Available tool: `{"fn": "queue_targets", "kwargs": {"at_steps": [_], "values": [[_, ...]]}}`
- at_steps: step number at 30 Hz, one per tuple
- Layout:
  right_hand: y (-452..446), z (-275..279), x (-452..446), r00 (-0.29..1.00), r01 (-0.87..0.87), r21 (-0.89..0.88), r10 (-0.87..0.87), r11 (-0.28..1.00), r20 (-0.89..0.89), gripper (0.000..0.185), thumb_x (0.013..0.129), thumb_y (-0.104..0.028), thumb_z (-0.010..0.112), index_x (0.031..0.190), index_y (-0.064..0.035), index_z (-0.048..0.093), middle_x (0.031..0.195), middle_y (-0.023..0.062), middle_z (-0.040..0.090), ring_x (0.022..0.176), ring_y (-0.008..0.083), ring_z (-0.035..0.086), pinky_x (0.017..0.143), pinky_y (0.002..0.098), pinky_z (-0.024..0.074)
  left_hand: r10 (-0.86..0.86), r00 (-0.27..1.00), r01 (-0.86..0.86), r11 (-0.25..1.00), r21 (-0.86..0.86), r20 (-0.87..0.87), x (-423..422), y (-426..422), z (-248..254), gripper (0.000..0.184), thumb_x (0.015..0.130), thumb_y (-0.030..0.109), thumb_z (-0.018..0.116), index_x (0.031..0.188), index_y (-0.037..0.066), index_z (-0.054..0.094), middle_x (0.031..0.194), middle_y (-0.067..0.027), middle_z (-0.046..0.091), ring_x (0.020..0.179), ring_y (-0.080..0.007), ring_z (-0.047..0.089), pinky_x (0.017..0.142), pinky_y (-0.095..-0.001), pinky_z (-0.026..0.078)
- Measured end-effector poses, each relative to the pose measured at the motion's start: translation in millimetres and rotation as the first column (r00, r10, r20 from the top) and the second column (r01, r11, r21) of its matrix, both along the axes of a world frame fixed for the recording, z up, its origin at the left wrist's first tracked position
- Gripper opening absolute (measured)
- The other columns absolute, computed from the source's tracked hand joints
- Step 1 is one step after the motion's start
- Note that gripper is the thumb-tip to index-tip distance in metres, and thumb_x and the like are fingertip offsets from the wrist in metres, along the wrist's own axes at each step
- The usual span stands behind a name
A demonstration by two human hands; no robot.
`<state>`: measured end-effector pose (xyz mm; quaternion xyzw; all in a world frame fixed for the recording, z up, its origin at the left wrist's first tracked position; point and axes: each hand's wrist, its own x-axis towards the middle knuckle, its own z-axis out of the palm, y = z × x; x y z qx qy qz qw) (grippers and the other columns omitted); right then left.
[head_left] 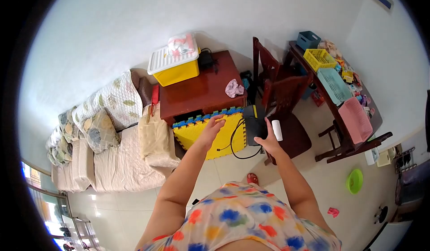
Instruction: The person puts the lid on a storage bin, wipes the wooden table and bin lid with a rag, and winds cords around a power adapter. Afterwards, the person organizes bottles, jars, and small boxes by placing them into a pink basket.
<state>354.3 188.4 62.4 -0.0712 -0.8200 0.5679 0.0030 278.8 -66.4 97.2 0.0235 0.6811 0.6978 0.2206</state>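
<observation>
My right hand is closed round the right edge of a dark grey case with a yellow mark at its top. From the case a black cable loops down and to the left. My left hand is raised with its fingers apart and holds nothing, in front of yellow foam mats with blue edging. Just right of the case, a white roll lies on a dark wooden chair.
A red-brown cabinet bears a yellow box with a white lid and a crumpled cloth. At left is a covered sofa. At right, a table holds a pink basket. A green basin lies on the floor.
</observation>
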Motion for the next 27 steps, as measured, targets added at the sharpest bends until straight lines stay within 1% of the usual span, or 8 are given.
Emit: {"fn": "queue_targets", "kwargs": {"at_steps": [7, 10, 16, 20, 21, 24, 25, 27], "values": [[19.6, 70.8, -3.7, 0.943, -0.174, 0.357, 0.26, 0.918, -0.207, 0.102, 0.065, -0.017, 0.077, 0.148, -0.0162, 0.016, 0.135, 0.0195, 0.037, 0.125, 0.0366, 0.041, 0.104, 0.0405, 0.0366, -0.063, 0.979, 0.038, 0.99, -0.134, -0.192, -17.7, 43.7, 53.8, 0.062, 0.091, 0.038, 0.06, 0.138, 0.007, 0.035, 0.132, -0.0129, 0.047, 0.123, -0.023, 0.043, 0.106, -0.036, 0.03], [21.6, 87.3, -6.8, 0.909, -0.185, 0.412, 0.315, 0.892, -0.274, 0.103, 0.063, -0.017, 0.077, 0.147, -0.0162, 0.017, 0.132, 0.0188, 0.04, 0.122, 0.0365, 0.044, 0.101, 0.0402, 0.0397, -0.141, 0.987, 0.133, 0.987, -0.093, -0.081, -26.3, 52.0, 54.8, 0.071, 0.086, 0.041, 0.065, 0.138, 0.003, 0.034, 0.129, -0.0144, 0.048, 0.121, -0.0232, 0.045, 0.105, -0.0342, 0.031], [18.7, 88.8, -17.7, 0.866, -0.177, 0.433, 0.349, 0.884, -0.358, 0.101, 0.063, -0.012, 0.079, 0.145, -0.0133, 0.022, 0.132, 0.0172, 0.038, 0.123, 0.0363, 0.041, 0.102, 0.0391, 0.0387, 0.147, 0.98, -0.142, 0.989, 0.045, -0.136, -20.9, 78.0, 45.3, 0.056, 0.08, 0.03, 0.074, 0.12, 0.003, 0.045, 0.107, -0.0067, 0.056, 0.098, -0.016, 0.055, 0.087, -0.028, 0.044], [25.9, 87.0, -26.9, 0.789, -0.079, 0.406, 0.306, 0.91, -0.532, 0.06, 0.068, -0.013, 0.078, 0.123, -0.0086, 0.053, 0.119, 0.0121, 0.048, 0.115, 0.0314, 0.047, 0.095, 0.0388, 0.0423, 0.291, 0.932, -0.282, 0.957, 0.069, -0.218, -26.8, 67.5, 47.1, 0.051, 0.08, 0.029, 0.074, 0.115, 0.003, 0.048, 0.1, -0.0055, 0.057, 0.091, -0.0144, 0.056, 0.081, -0.0265, 0.046], [27.5, 87.5, -30.8, 0.731, -0.013, 0.379, 0.268, 0.925, -0.628, 0.035, 0.074, -0.013, 0.076, 0.105, -0.0059, 0.063, 0.101, 0.0084, 0.055, 0.094, 0.0233, 0.056, 0.079, 0.0334, 0.0469, 0.343, 0.912, -0.331, 0.939, 0.091, -0.225, -23.9, 66.4, 57.7, 0.049, 0.079, 0.029, 0.074, 0.112, 0.003, 0.049, 0.098, -0.005, 0.058, 0.089, -0.0143, 0.054, 0.081, -0.0269, 0.044], [35.2, 79.8, -27.8, 0.843, -0.278, 0.227, 0.35, 0.933, -0.408, 0.023, 0.08, -0.011, 0.071, 0.099, -0.0036, 0.061, 0.087, 0.0088, 0.058, 0.075, 0.0219, 0.059, 0.067, 0.0314, 0.048, 0.429, 0.878, -0.404, 0.902, 0.15, -0.212, -27.9, 54.7, 66.0, 0.044, 0.08, 0.028, 0.074, 0.107, 0.003, 0.049, 0.096, -0.0041, 0.057, 0.086, -0.0138, 0.053, 0.079, -0.0272, 0.044], [33.2, 73.1, -27.3, 0.822, -0.277, 0.207, 0.343, 0.938, -0.455, 0.016, 0.082, -0.009, 0.068, 0.095, -0.0025, 0.062, 0.079, 0.0076, 0.058, 0.064, 0.0189, 0.056, 0.06, 0.0283, 0.0469, 0.447, 0.875, -0.416, 0.89, 0.184, -0.185, -27.6, 51.6, 71.3, 0.044, 0.08, 0.027, 0.074, 0.107, 0.003, 0.049, 0.096, -0.0041, 0.057, 0.086, -0.0136, 0.053, 0.08, -0.027, 0.043], [31.9, 64.5, -26.6, 0.84, -0.263, 0.2, 0.326, 0.944, -0.434, 0.014, 0.083, -0.009, 0.068, 0.094, -0.0025, 0.063, 0.079, 0.0079, 0.058, 0.065, 0.0187, 0.057, 0.061, 0.0282, 0.0469, 0.474, 0.866, -0.43, 0.868, 0.247, -0.158, -28.1, 45.9, 74.2, 0.043, 0.082, 0.025, 0.073, 0.109, 0.004, 0.047, 0.097, -0.0039, 0.057, 0.088, -0.0129, 0.053, 0.082, -0.0265, 0.043]]}}
